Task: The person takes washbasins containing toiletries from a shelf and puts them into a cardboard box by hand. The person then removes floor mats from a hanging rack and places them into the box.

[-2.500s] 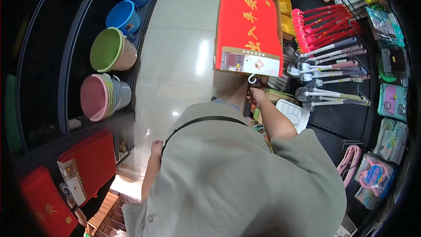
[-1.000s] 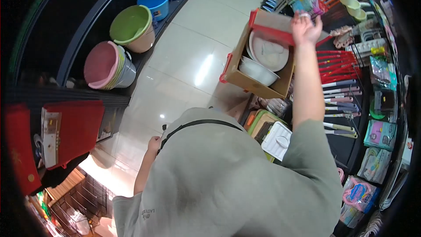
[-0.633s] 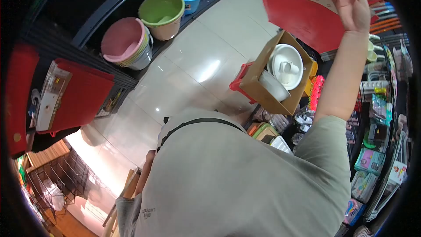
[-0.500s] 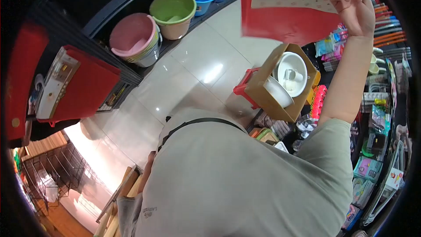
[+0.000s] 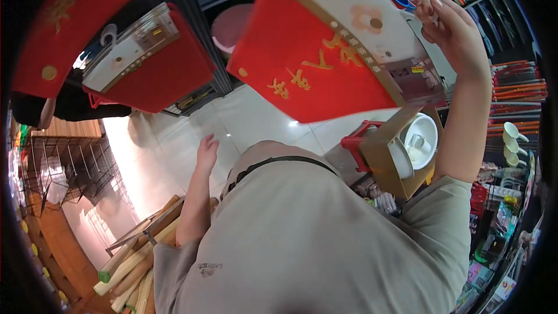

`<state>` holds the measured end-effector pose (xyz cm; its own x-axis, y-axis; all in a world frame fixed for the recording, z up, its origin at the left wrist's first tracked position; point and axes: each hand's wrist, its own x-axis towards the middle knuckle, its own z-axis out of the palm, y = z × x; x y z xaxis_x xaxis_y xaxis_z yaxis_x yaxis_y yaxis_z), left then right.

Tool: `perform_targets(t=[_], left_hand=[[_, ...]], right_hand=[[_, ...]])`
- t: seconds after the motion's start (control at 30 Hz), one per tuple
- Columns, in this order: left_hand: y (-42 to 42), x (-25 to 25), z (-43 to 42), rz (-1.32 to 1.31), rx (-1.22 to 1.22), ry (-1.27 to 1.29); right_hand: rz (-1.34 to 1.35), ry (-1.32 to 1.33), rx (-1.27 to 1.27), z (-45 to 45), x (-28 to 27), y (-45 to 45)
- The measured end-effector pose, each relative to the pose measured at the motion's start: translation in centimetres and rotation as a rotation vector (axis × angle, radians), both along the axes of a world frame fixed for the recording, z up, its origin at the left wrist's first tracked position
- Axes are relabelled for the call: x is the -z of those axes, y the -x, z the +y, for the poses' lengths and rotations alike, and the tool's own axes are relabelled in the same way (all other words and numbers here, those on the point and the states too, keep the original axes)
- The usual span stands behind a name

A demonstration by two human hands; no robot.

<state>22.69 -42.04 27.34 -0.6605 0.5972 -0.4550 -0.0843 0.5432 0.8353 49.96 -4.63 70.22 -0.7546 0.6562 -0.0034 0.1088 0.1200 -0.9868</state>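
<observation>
Raised at the upper right, my right hand (image 5: 447, 32) is closed on the white plastic hook of a hanging pack. From that hook hangs a red mat (image 5: 302, 58) with gold characters, its top edge covered by a pale printed card header (image 5: 349, 6). The mat tilts in front of me over the floor. My left hand (image 5: 207, 152) is low at my left side, fingers loosely apart, holding nothing. A similar red mat (image 5: 168, 78) with a white hook hangs from a rack to the left, well apart from my left hand.
An open cardboard box (image 5: 386, 166) with white tableware stands at the right beside a red stool (image 5: 353, 145). Wooden poles (image 5: 136, 261) lie bundled at lower left near a wire basket (image 5: 70, 168). Another person's arm (image 5: 47, 113) shows at far left. Shelved goods line the right.
My view has turned left. The mat has swung round, closer and lower, its printed front now showing. My left hand has come up from beside my waist into view.
</observation>
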Motion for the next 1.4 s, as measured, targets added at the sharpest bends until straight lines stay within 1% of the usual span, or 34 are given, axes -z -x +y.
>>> perform_targets(t=[0.07,0.1,0.13,0.17,0.2,0.23,0.27,0.33,0.37,0.4,0.47,0.5,0.53,0.6,0.63,0.67,0.73,0.77,0.8,0.87,0.9,0.93,1.0,1.07,1.13,1.2,1.23,1.3,1.33,1.4], left_hand=[[1.8,-2.6,2.4,0.097,-0.053,-0.221],[2.0,-5.1,3.4,0.270,-0.068,-0.288],[1.9,-8.1,4.3,0.444,-0.083,-0.353],[1.6,-11.3,5.1,0.446,-0.092,-0.349],[1.2,-14.6,6.0,0.567,-0.035,-0.510],[1.0,-16.1,6.3,0.687,0.027,-0.673],[1.0,-15.3,5.9,0.690,0.022,-0.671],[0.5,-12.4,4.5,0.185,0.187,-0.674],[-0.5,-12.4,4.3,0.102,0.166,-0.789],[-1.2,-12.6,4.3,0.102,0.170,-0.788],[-2.7,-13.9,4.7,0.102,0.149,-0.838],[-3.6,-15.2,5.4,0.143,0.119,-0.864],[-3.5,-14.9,5.5,0.142,0.120,-0.861],[-3.0,-14.2,5.9,0.140,0.134,-0.708],[-3.0,-14.2,6.3,0.183,0.147,-0.696],[-3.5,-14.7,6.8,0.182,0.156,-0.694],[-5.0,-16.3,8.2,0.044,0.018,-0.746],[-5.9,-17.1,8.9,0.042,0.026,-0.747],[-6.9,-17.9,9.4,0.019,0.005,-0.765],[-8.9,-18.4,10.3,-0.004,-0.015,-0.777],[-9.9,-18.3,10.6,-0.041,-0.006,-0.794],[-10.8,-18.3,10.9,-0.076,0.001,-0.808],[-12.5,-18.5,11.3,-0.086,0.000,-0.788],[-14.0,-18.7,11.5,-0.090,-0.021,-0.772],[-15.5,-19.1,11.7,-0.102,-0.050,-0.774],[-17.0,-19.8,12.1,-0.094,-0.087,-0.778],[-17.7,-20.1,12.4,-0.093,-0.100,-0.788],[-18.8,-20.3,13.0,-0.110,-0.169,-0.796],[-19.5,-20.4,13.1,-0.141,-0.223,-0.808],[-20.0,-20.9,12.4,-0.131,-0.241,-0.796]], right_hand=[[-0.063,-0.286,-0.096,-1.9,-0.4,1.8],[-0.129,-0.378,-0.068,-3.5,-0.8,2.6],[-0.126,-0.375,-0.078,-4.5,-0.9,3.4],[-0.070,-0.472,-0.208,-5.4,-1.0,4.3],[-0.013,-0.568,-0.337,-6.3,-1.2,4.8],[-0.028,-0.551,-0.343,-7.3,-1.6,5.0],[-0.026,-0.552,-0.348,-7.4,-1.7,5.3],[0.093,-0.543,-0.323,-7.3,-1.8,5.5],[0.101,-0.577,-0.272,-7.5,-1.7,5.7],[0.101,-0.576,-0.268,-7.7,-1.6,5.9],[0.105,-0.519,-0.136,-8.0,-1.3,6.1],[0.100,-0.498,-0.078,-7.8,-0.9,5.7],[0.101,-0.495,-0.076,-7.8,-0.5,5.5],[0.133,-0.445,0.031,-7.6,0.0,5.1],[0.120,-0.378,-0.011,-7.0,-0.1,4.0],[0.120,-0.376,-0.001,-6.8,0.1,3.7],[0.167,-0.358,0.295,-6.5,0.6,3.2],[0.121,-0.317,0.153,-4.8,0.0,2.1],[0.120,-0.318,0.158,-3.7,-0.3,1.5],[-0.150,-0.376,0.154,-2.4,-0.8,0.7],[0.072,-0.333,0.160,-2.5,-0.7,0.0],[0.073,-0.327,0.161,-1.6,0.0,-1.3],[0.120,-0.779,0.353,1.6,3.4,-5.3],[0.105,-0.670,0.602,4.1,7.6,-9.8],[0.094,-0.200,0.809,6.7,14.9,-13.7],[0.129,0.316,0.588,6.8,24.1,-16.7],[0.083,0.510,0.479,5.8,27.2,-16.8],[0.152,0.667,0.183,2.9,29.3,-16.2],[0.148,0.681,0.169,3.1,29.4,-16.4],[0.169,0.525,0.251,3.5,28.8,-17.1]])
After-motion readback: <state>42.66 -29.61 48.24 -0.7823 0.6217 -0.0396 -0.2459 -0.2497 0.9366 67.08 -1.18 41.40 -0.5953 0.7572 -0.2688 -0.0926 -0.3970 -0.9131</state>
